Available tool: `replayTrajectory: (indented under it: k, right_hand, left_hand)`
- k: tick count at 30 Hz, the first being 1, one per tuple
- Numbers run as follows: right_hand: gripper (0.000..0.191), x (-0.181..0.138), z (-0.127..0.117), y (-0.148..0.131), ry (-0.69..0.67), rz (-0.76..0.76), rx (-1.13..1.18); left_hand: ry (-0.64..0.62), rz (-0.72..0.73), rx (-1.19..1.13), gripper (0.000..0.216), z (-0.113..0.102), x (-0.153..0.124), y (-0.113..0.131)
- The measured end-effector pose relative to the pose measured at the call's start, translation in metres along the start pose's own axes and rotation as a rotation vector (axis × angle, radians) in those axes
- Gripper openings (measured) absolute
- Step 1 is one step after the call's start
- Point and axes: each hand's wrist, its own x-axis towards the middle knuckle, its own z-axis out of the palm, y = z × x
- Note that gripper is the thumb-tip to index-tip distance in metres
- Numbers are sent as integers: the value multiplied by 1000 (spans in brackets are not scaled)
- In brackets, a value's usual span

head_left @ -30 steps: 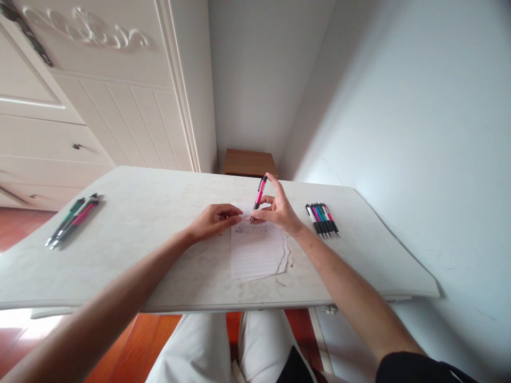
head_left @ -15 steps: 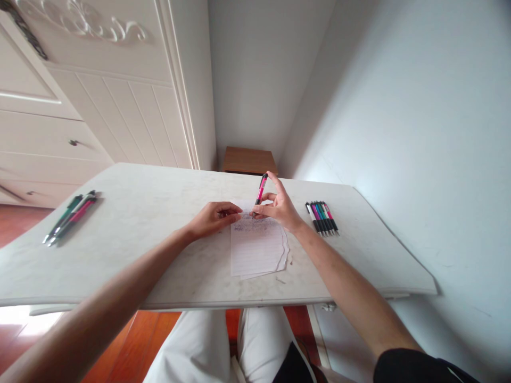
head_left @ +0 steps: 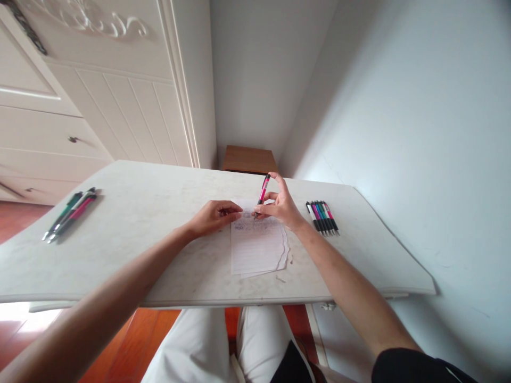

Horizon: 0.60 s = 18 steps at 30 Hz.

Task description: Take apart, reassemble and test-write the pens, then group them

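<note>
Pink pen [head_left: 262,194]: light, rigid, slick-barrelled; pinched low near the tip by right hand [head_left: 281,208]. Lined paper [head_left: 256,247]: thin, easily torn, pinned flat under the curled fingers of left hand [head_left: 213,217].

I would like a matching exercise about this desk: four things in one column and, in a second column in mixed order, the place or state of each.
Things:
1. pink pen
2. lined paper
3. row of pens
4. small group of pens

Places or states:
A. lies at the far left of the table
B. lies flat, pressed at its top left corner by the left hand
C. held by the right hand, tip on the sheet
D. lies side by side just beyond the right wrist

Pairs: 1-C, 2-B, 3-D, 4-A
</note>
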Motion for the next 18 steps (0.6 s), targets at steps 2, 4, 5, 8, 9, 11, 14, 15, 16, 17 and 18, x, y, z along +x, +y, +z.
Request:
replayTrajectory:
  k: [2,4,5,8,9,11,14,15,16,17,18]
  right_hand:
    - [111,0,0,0,4,-15,14]
    - [110,0,-1,1,3,-31,22]
    - [108,1,-2,2,1,-40,22]
    - [93,3,-6,4,-8,-65,10]
    - [81,4,-8,5,-7,-66,2]
    - [55,6,-11,6,5,-61,-16]
    - [37,8,-13,5,15,-75,-33]
    - [36,8,-13,4,16,-84,-33]
    - [37,8,-14,4,18,-87,-32]
    - [37,7,-14,3,19,-82,-32]
    - [38,7,-14,3,20,-73,-35]
  left_hand:
    - [2,2,4,37,0,0,0]
    - [13,-1,8,37,0,0,1]
    - [20,-4,12,36,0,0,1]
    - [47,0,39,35,0,1,1]
    - [54,15,55,34,0,1,0]
    - [63,66,98,34,0,2,-4]
    - [57,148,207,34,0,5,-14]
    - [43,159,254,34,-1,5,-18]
    - [30,162,302,33,-2,6,-22]
    - [14,164,345,32,-3,7,-25]
    - [0,163,378,31,-4,7,-27]
